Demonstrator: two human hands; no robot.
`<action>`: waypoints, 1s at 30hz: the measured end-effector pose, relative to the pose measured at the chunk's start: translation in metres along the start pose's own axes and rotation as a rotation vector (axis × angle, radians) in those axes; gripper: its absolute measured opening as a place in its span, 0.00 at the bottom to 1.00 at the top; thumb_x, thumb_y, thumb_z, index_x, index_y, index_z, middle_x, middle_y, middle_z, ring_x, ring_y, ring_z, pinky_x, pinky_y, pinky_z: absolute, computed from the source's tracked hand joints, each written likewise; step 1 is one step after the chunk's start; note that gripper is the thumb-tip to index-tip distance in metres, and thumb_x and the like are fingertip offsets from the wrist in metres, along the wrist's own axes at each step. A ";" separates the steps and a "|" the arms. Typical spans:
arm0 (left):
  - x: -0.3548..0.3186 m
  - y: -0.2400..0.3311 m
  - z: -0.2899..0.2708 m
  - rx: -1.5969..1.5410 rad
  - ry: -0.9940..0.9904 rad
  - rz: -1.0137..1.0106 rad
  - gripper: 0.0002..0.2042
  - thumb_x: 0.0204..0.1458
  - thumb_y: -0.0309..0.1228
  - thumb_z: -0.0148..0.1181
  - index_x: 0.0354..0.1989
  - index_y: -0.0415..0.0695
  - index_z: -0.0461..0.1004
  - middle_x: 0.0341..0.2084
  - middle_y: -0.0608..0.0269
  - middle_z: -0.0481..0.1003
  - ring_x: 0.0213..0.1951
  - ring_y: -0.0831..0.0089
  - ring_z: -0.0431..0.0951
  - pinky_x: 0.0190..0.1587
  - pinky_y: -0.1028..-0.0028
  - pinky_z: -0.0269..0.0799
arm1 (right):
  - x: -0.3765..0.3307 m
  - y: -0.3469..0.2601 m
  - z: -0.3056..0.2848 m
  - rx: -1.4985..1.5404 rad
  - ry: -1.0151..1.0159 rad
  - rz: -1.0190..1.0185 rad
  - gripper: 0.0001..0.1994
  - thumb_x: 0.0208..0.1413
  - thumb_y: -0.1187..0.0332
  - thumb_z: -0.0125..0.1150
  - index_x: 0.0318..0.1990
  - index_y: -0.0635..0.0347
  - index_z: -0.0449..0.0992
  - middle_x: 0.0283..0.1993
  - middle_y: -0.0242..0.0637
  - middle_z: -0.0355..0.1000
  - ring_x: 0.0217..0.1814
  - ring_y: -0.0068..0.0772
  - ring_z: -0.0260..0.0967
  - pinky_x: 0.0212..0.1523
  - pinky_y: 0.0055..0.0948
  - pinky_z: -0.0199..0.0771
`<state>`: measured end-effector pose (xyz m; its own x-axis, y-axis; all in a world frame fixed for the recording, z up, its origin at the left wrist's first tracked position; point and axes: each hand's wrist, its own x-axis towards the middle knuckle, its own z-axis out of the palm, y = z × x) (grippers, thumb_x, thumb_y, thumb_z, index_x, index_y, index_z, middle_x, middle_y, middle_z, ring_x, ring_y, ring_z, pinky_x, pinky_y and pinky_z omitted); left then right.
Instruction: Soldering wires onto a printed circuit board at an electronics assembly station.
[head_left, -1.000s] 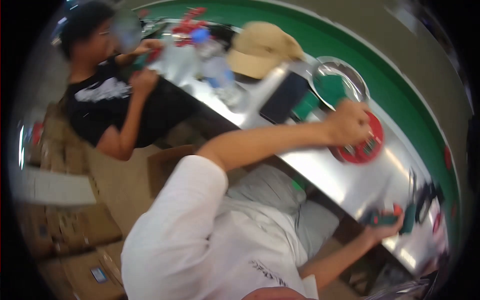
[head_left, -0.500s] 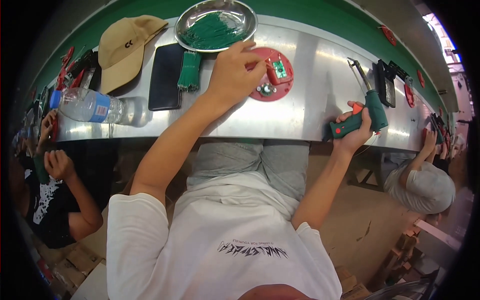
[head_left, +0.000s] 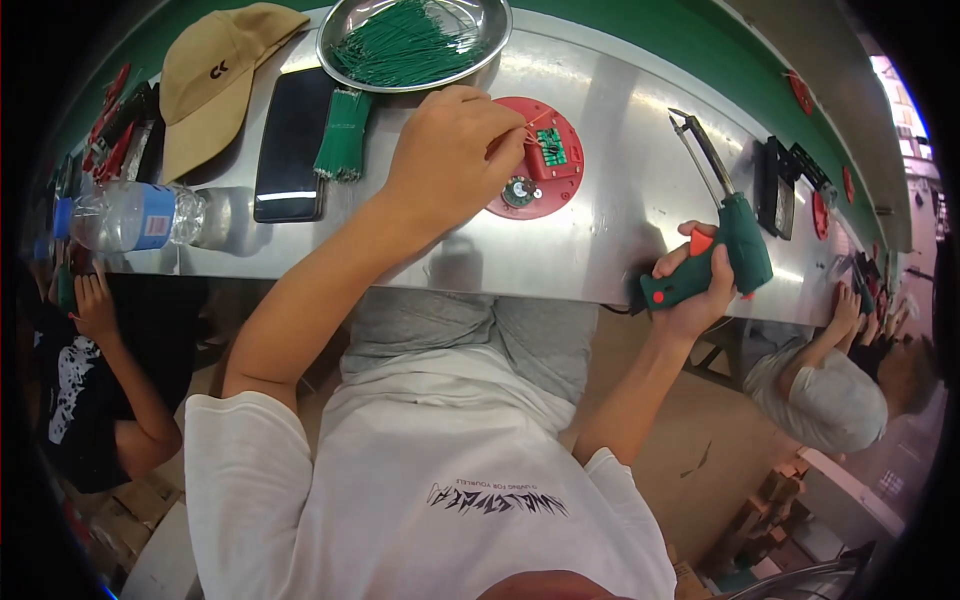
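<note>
A round red plastic housing (head_left: 553, 188) lies on the metal bench, bearing a small green circuit board (head_left: 551, 147) and a round metallic part (head_left: 518, 192). My left hand (head_left: 445, 150) reaches over its left side, fingers pinched around thin reddish wires (head_left: 531, 128) beside the board. The fingertips partly hide where those wires end. Off to the right, my right hand (head_left: 708, 287) grips a green soldering gun (head_left: 743, 240) with an orange trigger. Its metal tip (head_left: 678, 118) points up and away, apart from the housing.
A steel bowl (head_left: 497, 58) of green wires stands behind my left hand. Left of it lie a bundle of green wires (head_left: 342, 135), a black phone (head_left: 288, 150), a tan cap (head_left: 210, 95) and a plastic bottle (head_left: 110, 216). A black holder (head_left: 775, 190) sits right. Co-workers flank me.
The view has shifted a little, so the bench items appear farther left. My left fingers have drawn closer together at the wires. The co-worker's hand on the left has moved to the bench edge.
</note>
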<state>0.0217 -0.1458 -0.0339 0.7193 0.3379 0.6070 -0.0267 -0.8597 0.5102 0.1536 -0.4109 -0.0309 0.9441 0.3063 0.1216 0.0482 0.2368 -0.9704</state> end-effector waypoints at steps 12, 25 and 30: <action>0.008 0.006 0.004 -0.071 0.017 -0.013 0.04 0.45 0.25 0.65 0.25 0.40 0.75 0.24 0.58 0.76 0.33 0.60 0.76 0.37 0.64 0.73 | -0.010 -0.003 0.004 0.028 -0.261 -0.023 0.24 0.61 0.61 0.52 0.51 0.80 0.67 0.43 0.61 0.72 0.20 0.33 0.71 0.17 0.27 0.72; 0.008 0.007 0.000 -0.130 -0.022 0.054 0.05 0.37 0.21 0.62 0.21 0.39 0.70 0.25 0.58 0.76 0.27 0.61 0.75 0.31 0.67 0.74 | -0.049 -0.018 0.009 -0.276 -0.432 -0.059 0.27 0.59 0.60 0.60 0.57 0.78 0.68 0.42 0.57 0.75 0.21 0.32 0.71 0.23 0.27 0.69; 0.007 0.006 0.006 -0.100 0.050 0.100 0.05 0.37 0.21 0.62 0.21 0.38 0.70 0.24 0.57 0.74 0.26 0.59 0.74 0.29 0.66 0.72 | -0.046 -0.011 0.011 -0.203 -0.445 -0.092 0.25 0.59 0.62 0.60 0.55 0.76 0.70 0.43 0.56 0.75 0.21 0.34 0.71 0.23 0.27 0.69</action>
<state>0.0303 -0.1507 -0.0305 0.6743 0.2731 0.6862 -0.1673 -0.8485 0.5021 0.1060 -0.4179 -0.0237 0.7046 0.6666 0.2431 0.2291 0.1105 -0.9671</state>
